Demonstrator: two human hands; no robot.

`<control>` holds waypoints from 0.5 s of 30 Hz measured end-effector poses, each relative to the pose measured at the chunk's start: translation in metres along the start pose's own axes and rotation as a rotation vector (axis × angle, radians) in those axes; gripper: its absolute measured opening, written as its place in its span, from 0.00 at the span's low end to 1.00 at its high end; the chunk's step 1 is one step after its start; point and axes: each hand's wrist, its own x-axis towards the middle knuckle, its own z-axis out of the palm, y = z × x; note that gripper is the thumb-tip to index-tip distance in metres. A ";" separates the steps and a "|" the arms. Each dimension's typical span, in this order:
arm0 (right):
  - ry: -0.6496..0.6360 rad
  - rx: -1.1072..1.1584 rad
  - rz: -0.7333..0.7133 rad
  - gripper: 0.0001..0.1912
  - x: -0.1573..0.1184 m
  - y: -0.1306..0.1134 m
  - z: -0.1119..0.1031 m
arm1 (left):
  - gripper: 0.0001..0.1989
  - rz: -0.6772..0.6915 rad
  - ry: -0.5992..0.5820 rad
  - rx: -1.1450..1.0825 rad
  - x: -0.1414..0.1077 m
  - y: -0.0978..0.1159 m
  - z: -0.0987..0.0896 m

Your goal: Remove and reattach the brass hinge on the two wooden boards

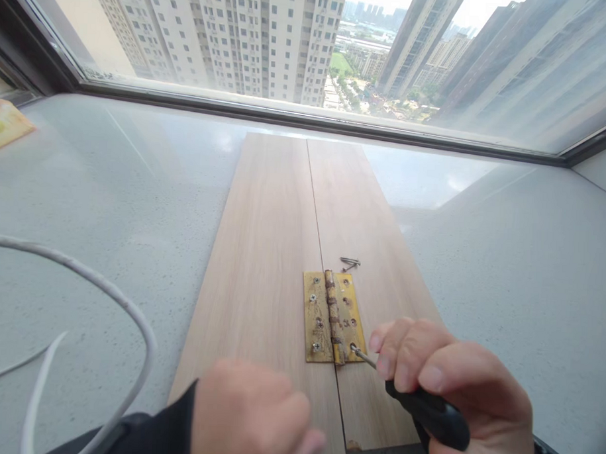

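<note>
My right hand (476,392) is closed around the black handle of a screwdriver (428,413). Its metal shaft slants up and left, and the tip meets the lowest hole in the right leaf of a worn brass hinge (332,321). Whether a screw sits under the tip, I cannot tell. The hinge lies open across the seam between two boards, with screw heads showing in its left leaf. Just above it lie several loose screws (350,262). My left hand (249,414), blurred, is curled over the left board below the hinge; its inner side is hidden.
Both pale wooden boards, left (263,232) and right (363,209), lie side by side on a speckled white ledge (150,175). A white cable (116,293) loops at the left. A yellowish object (8,125) sits far left. Window glass and its dark frame (297,117) close off the back.
</note>
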 end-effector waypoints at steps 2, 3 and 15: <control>0.043 0.038 -0.015 0.17 -0.002 0.003 -0.002 | 0.18 -0.136 0.040 0.175 0.001 -0.028 -0.016; 0.029 0.041 -0.012 0.17 -0.002 0.003 -0.003 | 0.19 -0.188 0.067 0.236 0.001 -0.041 -0.023; -0.173 0.219 0.200 0.15 0.010 -0.005 0.002 | 0.13 -0.230 0.358 0.294 0.006 -0.096 -0.031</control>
